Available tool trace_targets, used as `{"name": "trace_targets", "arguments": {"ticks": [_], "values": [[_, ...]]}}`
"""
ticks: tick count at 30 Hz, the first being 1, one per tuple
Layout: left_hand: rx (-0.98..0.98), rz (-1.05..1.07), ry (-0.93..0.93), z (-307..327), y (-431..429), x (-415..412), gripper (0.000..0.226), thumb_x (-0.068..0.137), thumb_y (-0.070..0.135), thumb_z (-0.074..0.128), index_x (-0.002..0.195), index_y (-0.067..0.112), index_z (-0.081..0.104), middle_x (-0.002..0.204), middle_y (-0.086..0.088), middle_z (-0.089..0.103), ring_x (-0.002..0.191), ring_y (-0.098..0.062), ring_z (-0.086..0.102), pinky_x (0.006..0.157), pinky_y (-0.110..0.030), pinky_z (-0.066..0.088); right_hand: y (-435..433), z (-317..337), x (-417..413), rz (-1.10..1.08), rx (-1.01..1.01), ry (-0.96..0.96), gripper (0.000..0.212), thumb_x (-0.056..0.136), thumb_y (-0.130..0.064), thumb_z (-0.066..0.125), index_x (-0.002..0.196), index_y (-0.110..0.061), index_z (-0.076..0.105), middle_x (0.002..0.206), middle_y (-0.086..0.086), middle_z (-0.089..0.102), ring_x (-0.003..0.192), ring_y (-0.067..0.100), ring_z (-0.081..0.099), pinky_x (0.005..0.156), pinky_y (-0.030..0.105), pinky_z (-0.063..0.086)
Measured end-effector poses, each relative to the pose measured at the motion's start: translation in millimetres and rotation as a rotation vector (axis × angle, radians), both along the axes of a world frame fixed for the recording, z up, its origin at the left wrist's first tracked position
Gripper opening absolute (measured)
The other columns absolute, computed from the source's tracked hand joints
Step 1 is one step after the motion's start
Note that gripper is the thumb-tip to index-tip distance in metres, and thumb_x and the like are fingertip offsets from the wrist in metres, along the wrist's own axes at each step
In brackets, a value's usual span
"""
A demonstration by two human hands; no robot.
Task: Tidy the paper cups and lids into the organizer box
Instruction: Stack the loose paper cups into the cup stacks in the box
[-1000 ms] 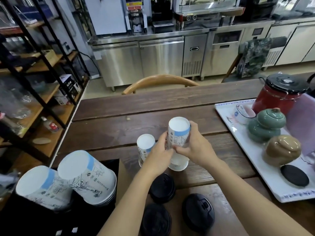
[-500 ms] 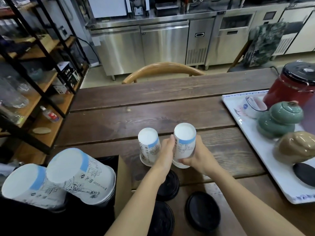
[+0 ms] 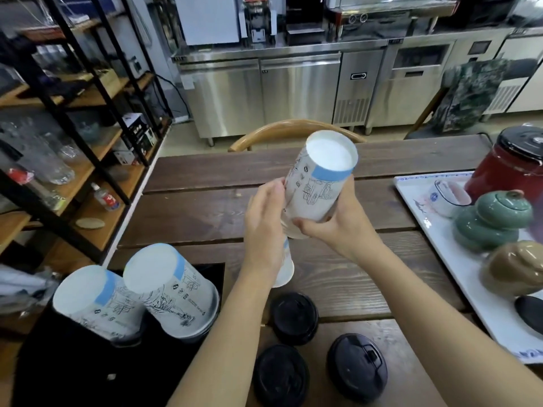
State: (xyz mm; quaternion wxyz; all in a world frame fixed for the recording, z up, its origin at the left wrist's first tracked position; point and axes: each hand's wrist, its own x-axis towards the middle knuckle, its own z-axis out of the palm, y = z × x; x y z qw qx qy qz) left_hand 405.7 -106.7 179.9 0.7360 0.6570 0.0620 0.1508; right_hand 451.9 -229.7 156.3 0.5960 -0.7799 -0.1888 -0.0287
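I hold a white paper cup (image 3: 320, 183) with a blue band upside down and tilted above the wooden table (image 3: 205, 212). My right hand (image 3: 338, 224) grips its lower rim and my left hand (image 3: 264, 221) presses on its left side. Another upturned cup (image 3: 284, 271) stands on the table, mostly hidden behind my left wrist. Three black lids (image 3: 293, 317), (image 3: 280, 374), (image 3: 357, 365) lie near the front edge. The black organizer box (image 3: 117, 365) at the lower left holds two upturned cup stacks (image 3: 97, 301), (image 3: 173, 292).
A white tray (image 3: 440, 239) on the right carries a red pot (image 3: 511, 165), a green teapot (image 3: 490, 218), a tan pot (image 3: 517, 271) and a small mug. A wooden chair back (image 3: 293, 130) stands beyond the table. Black shelving (image 3: 58, 118) runs along the left.
The cup between my hands has risen off the table and tilted, with its base toward the camera. The other cup stays on the table, now behind my left wrist.
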Motion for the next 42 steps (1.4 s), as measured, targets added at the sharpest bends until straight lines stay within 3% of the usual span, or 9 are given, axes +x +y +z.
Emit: {"name": "trace_targets", "arguments": {"ticks": [5, 8, 17, 21, 23, 26, 34, 37, 42], "values": [[-0.101, 0.129, 0.105, -19.8, 7.7, 3.9, 0.016, 0.093, 0.041, 0.045, 0.097, 0.028, 0.054, 0.120, -0.013, 0.061, 0.104, -0.017, 0.061, 0.082, -0.029, 0.053, 33.1, -11.8, 11.3, 0.097, -0.099, 0.046, 0.073, 0.060, -0.012, 0.082, 0.109, -0.040, 0.035, 0.109, -0.026, 0.040, 0.108, 0.001, 0.049, 0.093, 0.027, 0.046], [-0.099, 0.198, 0.191, -38.4, 9.9, 6.7, 0.020, 0.091, 0.051, 0.040, 0.098, 0.035, 0.050, 0.120, -0.003, 0.060, 0.110, -0.016, 0.059, 0.098, -0.043, 0.048, 43.2, -31.8, 16.9, 0.140, -0.167, 0.101, 0.076, 0.059, -0.020, 0.084, 0.120, -0.027, 0.038, 0.112, -0.018, 0.045, 0.114, 0.010, 0.051, 0.096, 0.037, 0.048], [-0.125, 0.213, 0.613, -98.0, 11.6, 16.3, 0.065, 0.089, 0.065, 0.020, 0.129, 0.025, 0.051, 0.130, -0.001, 0.058, 0.118, -0.020, 0.054, 0.104, -0.041, 0.041, 33.5, -99.7, 20.1, 0.184, -0.375, 0.304, 0.087, 0.062, -0.021, 0.082, 0.130, -0.028, 0.029, 0.120, -0.011, 0.045, 0.117, 0.016, 0.050, 0.098, 0.040, 0.046], [-0.097, 0.293, 0.725, -107.5, 9.2, 19.2, 0.045, 0.097, 0.049, 0.027, 0.119, 0.015, 0.046, 0.121, -0.004, 0.055, 0.108, -0.022, 0.051, 0.086, -0.034, 0.037, 33.9, -116.4, 16.8, 0.166, -0.353, 0.362, 0.086, 0.062, -0.017, 0.082, 0.128, -0.027, 0.029, 0.120, -0.012, 0.044, 0.117, 0.015, 0.049, 0.097, 0.034, 0.045], [-0.241, 0.315, 0.761, -110.0, 8.5, 21.4, 0.036, 0.097, 0.041, 0.036, 0.115, 0.012, 0.048, 0.116, -0.005, 0.058, 0.101, -0.021, 0.054, 0.077, -0.033, 0.042, 33.9, -117.8, 18.8, 0.201, -0.342, 0.388, 0.089, 0.059, -0.016, 0.083, 0.129, -0.023, 0.028, 0.120, -0.011, 0.041, 0.118, 0.014, 0.047, 0.099, 0.034, 0.044], [-0.410, 0.287, 0.758, -112.4, 6.1, 23.6, 0.038, 0.095, 0.038, 0.041, 0.123, 0.015, 0.053, 0.119, -0.004, 0.063, 0.105, -0.021, 0.058, 0.064, -0.029, 0.045, 30.2, -119.5, 18.7, 0.243, -0.334, 0.469, 0.092, 0.063, -0.010, 0.081, 0.131, -0.022, 0.021, 0.117, -0.011, 0.043, 0.114, 0.012, 0.046, 0.094, 0.029, 0.041], [-0.211, 0.142, 0.666, -98.5, -2.0, 11.4, 0.028, 0.095, 0.048, 0.035, 0.098, 0.032, 0.058, 0.105, 0.006, 0.063, 0.102, -0.015, 0.058, 0.095, -0.037, 0.046, 11.5, -108.2, 6.5, 0.082, -0.232, 0.458, 0.087, 0.054, -0.014, 0.084, 0.119, -0.033, 0.029, 0.125, -0.004, 0.049, 0.120, 0.017, 0.047, 0.102, 0.045, 0.044], [-0.143, 0.125, 0.552, -65.6, -5.6, -0.1, 0.027, 0.095, 0.048, 0.036, 0.091, 0.035, 0.059, 0.104, 0.006, 0.065, 0.104, -0.015, 0.060, 0.096, -0.039, 0.048, 7.3, -73.0, -4.3, 0.057, -0.169, 0.378, 0.090, 0.053, -0.015, 0.083, 0.126, -0.029, 0.032, 0.127, -0.005, 0.047, 0.121, 0.016, 0.046, 0.101, 0.044, 0.045], [-0.053, 0.107, 0.329, -11.8, -9.4, -14.7, 0.028, 0.096, 0.047, 0.033, 0.099, 0.035, 0.059, 0.109, 0.007, 0.063, 0.107, -0.013, 0.057, 0.088, -0.029, 0.044, 3.3, -7.5, -19.5, 0.046, -0.075, 0.222, 0.085, 0.064, 0.000, 0.080, 0.133, -0.019, 0.032, 0.125, -0.006, 0.051, 0.112, 0.000, 0.051, 0.084, 0.013, 0.046]]}}
